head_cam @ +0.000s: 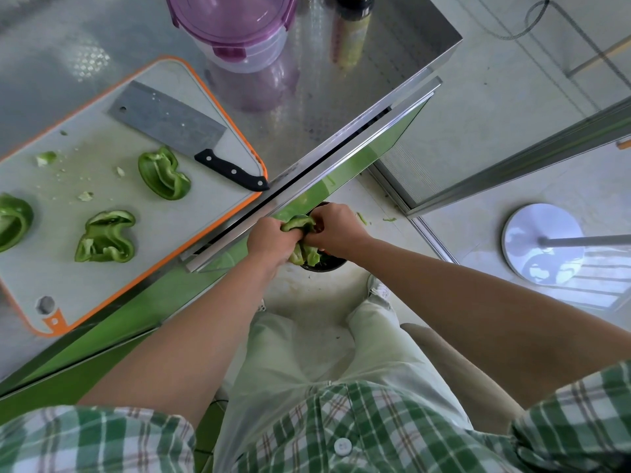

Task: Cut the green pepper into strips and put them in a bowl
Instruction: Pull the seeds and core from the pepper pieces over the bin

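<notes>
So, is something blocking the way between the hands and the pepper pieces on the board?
Nothing visible blocks it. Three pepper pieces lie open on the cutting board, cleaver beside them. Both hands, left and right, hold a pepper piece off the counter.

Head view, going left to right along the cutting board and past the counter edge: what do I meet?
Pepper piece at the board's left edge → second pepper piece → third pepper piece → knife handle → left hand → right hand

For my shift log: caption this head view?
Both hands clean a pepper piece over a bin; knife idle.
</notes>
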The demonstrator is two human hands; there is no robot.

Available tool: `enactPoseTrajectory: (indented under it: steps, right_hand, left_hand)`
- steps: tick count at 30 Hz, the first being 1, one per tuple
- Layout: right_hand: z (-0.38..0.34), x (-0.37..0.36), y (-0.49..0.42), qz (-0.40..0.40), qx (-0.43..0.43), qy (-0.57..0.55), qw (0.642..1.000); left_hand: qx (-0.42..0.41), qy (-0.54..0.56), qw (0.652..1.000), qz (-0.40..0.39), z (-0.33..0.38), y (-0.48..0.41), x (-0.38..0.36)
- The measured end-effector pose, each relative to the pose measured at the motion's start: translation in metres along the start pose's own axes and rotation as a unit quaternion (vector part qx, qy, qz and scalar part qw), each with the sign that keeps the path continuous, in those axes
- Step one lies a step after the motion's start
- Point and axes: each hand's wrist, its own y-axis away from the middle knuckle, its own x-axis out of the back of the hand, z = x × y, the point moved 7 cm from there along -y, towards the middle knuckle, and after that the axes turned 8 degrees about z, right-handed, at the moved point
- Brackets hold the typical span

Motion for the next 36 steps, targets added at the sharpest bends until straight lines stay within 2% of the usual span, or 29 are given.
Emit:
enactPoseTrajectory:
  steps: [6,10,16,23,30,36]
  right_hand:
    - [0.0011,0.0033,0.0032,-0.007,0.013,-0.024,1.000]
    - [0.0039,-0.0015,0.0051,-0.060,-0.004,-0.064,0.996]
    - [0.0000,-0.0018,0.0020,-0.003,0.002,-0.012,1.000]
    - [-0.0011,-0.0036,0.0047,0.010,0.026,-0.009,1.000]
    - [-0.0012,0.0004,0.0053,-0.016,0.047,-0.005,0.999]
    - [0.0012,-0.0029,0.0025,-0.075,-0.001,-0.075,0.994]
  left_hand:
    - [0.015,0.014,1.000,0.004,0.0014,0.0036,0.0017]
    - [0.021,0.018,1.000,0.012,-0.0044,0.0015,0.0030]
    - [0.004,0.005,1.000,0.017,-0.0025,0.0010,0.0026]
    - [-0.003,0.000,1.000,0.009,-0.0016,0.0017,0.0041]
    - [0.005,0.009,1.000,-0.006,-0.0006,0.0007,0.0040]
    - [0.008,0.005,1.000,0.006,-0.0040,-0.0020,0.0084]
